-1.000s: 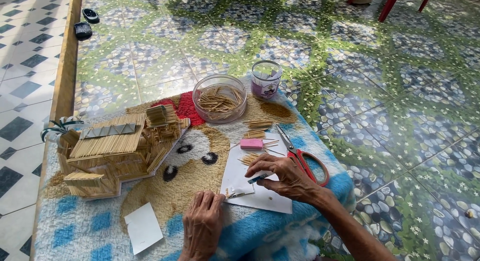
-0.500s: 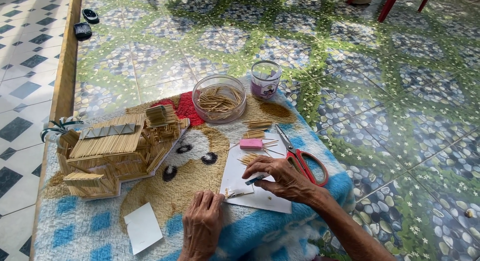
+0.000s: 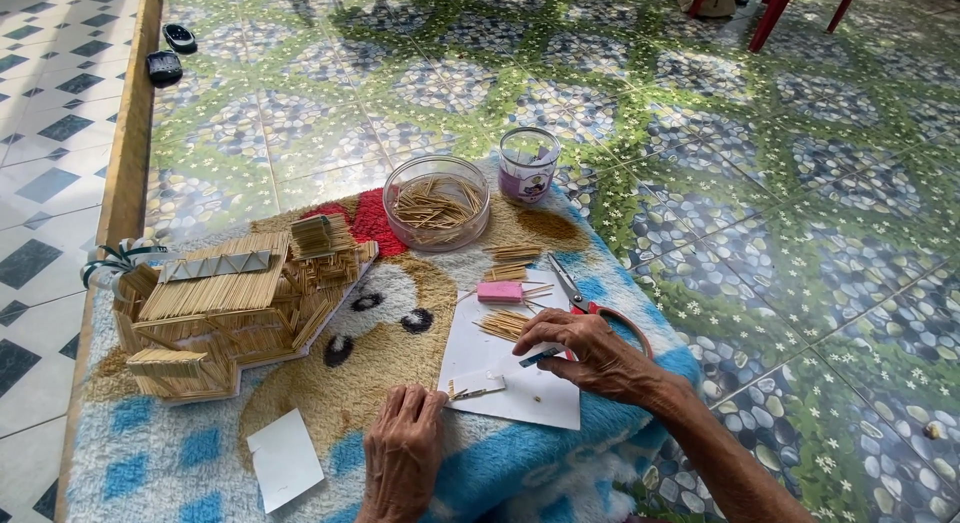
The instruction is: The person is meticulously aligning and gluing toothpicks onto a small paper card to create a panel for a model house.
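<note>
A small assembly of toothpicks (image 3: 478, 387) lies on a white sheet of paper (image 3: 520, 398), low in the scene at about six o'clock. The left hand (image 3: 403, 453) rests at its eight o'clock, fingers curled narrow with their tips at the paper's edge; whether they actually pin the little piece I cannot tell. The right hand (image 3: 585, 351), at its two o'clock, is closed around a small dark-tipped tool (image 3: 540, 357) that points toward the piece.

The likeliest trouble, as I judge it, is the piece sliding or breaking: it looks light, the paper sits on a soft plush blanket (image 3: 190, 453), and a push from the tool could shift both. A loose pile of toothpicks (image 3: 505, 325) lies at the piece's twelve o'clock, just beside the right hand, so a sweep of the wrist could scatter it. Red-handled scissors (image 3: 585, 303) lie touching or nearly touching that hand. The toothpick house (image 3: 225, 308), at ten o'clock, stands well apart, as do the glass bowl (image 3: 437, 201) and the small jar (image 3: 529, 164).
</note>
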